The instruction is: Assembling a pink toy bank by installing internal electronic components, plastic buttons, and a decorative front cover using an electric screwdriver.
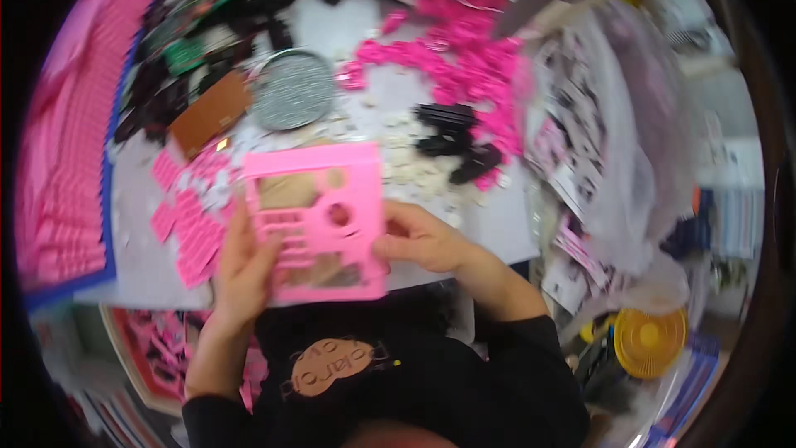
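Observation:
A flat pink plastic panel (358, 199) with cut-out openings is held up in front of me, above the table's near edge. My left hand (245, 261) grips its left side, thumb on the front face. On the opposite edge, my right hand (423, 238) pinches the panel with thumb and fingers. Through the openings parts of what lies behind show, blurred. Just past the panel are a round tin (292, 90) of small silvery pieces, scattered small white parts (406, 162) and pink keypad pieces (199, 236) beside my left hand.
Stacked pink panels (79, 133) fill a blue-edged tray at far left. Behind lie dark parts (240, 0), a brown board (210, 114), a heap of glossy pink pieces (464, 58) and black pieces (448, 129). Plastic bags (613, 141) and a yellow fan (651, 342) stand right.

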`<state>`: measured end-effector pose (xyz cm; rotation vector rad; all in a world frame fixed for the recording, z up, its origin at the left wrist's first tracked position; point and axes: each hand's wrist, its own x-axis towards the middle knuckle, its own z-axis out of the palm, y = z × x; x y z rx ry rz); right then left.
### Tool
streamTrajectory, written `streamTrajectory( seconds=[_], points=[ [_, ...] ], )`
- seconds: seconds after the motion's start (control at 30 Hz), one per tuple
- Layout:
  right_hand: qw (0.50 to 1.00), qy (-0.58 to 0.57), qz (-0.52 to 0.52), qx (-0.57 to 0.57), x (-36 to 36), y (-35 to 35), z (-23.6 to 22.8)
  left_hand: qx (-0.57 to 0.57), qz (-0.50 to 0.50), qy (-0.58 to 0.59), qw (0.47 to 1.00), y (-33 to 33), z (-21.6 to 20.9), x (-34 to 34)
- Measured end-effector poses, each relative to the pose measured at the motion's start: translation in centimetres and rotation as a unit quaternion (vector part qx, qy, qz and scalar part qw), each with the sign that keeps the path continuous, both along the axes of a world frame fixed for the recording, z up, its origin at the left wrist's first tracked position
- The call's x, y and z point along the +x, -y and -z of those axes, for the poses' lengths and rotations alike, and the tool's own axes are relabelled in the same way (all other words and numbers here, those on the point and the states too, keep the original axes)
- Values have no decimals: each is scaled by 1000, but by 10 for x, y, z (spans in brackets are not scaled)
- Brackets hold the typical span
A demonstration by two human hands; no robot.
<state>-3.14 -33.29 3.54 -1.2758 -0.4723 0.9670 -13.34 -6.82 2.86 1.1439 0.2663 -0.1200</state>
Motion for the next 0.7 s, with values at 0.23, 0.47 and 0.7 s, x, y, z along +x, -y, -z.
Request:
streamTrajectory(
  seconds=[0.23, 0.47, 0.7],
  points=[
    [615, 456, 409, -497, 128, 213, -29, 107, -137, 43, 984, -31, -8, -5],
    [430, 391, 216, -784, 169, 259, 0, 120, -136, 93, 979, -22, -7, -5],
    [435, 615, 508, -417, 165, 267, -74, 150, -165, 23, 975, -44, 8, -27]
  ],
)
